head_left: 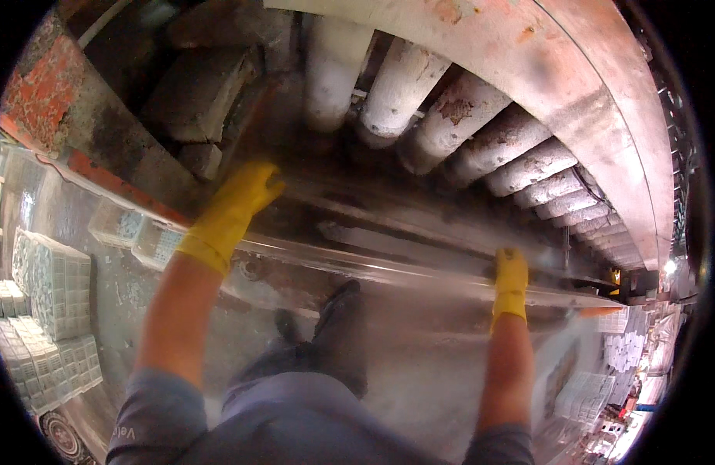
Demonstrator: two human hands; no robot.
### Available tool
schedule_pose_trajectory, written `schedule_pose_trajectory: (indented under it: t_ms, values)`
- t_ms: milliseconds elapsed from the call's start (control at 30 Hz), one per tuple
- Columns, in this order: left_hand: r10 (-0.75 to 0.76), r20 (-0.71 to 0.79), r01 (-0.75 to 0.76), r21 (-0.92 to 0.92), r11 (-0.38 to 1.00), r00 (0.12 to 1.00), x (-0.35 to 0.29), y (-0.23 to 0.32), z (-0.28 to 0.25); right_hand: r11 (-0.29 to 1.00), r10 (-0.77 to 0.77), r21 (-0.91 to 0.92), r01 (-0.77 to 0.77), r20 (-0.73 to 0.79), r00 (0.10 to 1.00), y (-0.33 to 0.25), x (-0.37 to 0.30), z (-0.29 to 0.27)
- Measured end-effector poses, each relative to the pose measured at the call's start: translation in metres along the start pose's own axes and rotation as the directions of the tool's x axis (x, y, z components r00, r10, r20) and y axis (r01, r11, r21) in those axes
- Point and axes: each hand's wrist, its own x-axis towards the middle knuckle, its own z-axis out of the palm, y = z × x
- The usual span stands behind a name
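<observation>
Yellow rubber gloves cover both of my hands. My left hand (249,192) reaches over the long metal rail (357,267) at the left. Its fingers are slightly bent, with a gap between them and the thumb, and nothing shows in that gap. At the right, my right hand (512,270) is closed at the rail's far side. Whatever it may grip there is hidden. Dark, wet-looking long strips (396,239) run between the rail and a row of thick pale rollers (392,93). Motion blur softens this area.
A broad pale beam (559,93) curves above the rollers. Grey blocks (199,93) sit behind a rusty orange beam (48,93) at upper left. Stacked white crates (51,283) stand at the left, more crates (586,395) at the right. My feet are on the wet floor (419,372).
</observation>
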Motion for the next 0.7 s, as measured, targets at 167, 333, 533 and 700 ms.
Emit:
schedule_pose_trajectory:
  t_ms: [167,333,533,700]
  values:
    - [0.041,-0.027,-0.041,0.028,0.999,0.999,0.003,-0.009,0.006,0.993,-0.057,-0.109,0.053,-0.027,0.998,0.010,0.009,0.005]
    - [0.017,0.002,-0.017,0.031,0.999,1.000,0.008,-0.005,0.003,0.991,-0.030,-0.130,0.028,-0.011,0.999,0.000,0.005,0.000]
    - [0.045,-0.033,-0.044,0.043,0.998,0.998,0.005,-0.014,0.012,0.990,-0.038,-0.140,0.036,-0.017,0.999,0.002,0.001,0.003]
    - [0.062,-0.033,-0.061,0.024,0.998,0.998,0.005,-0.011,0.007,0.999,0.041,-0.029,-0.039,0.060,0.997,-0.010,0.000,-0.005]
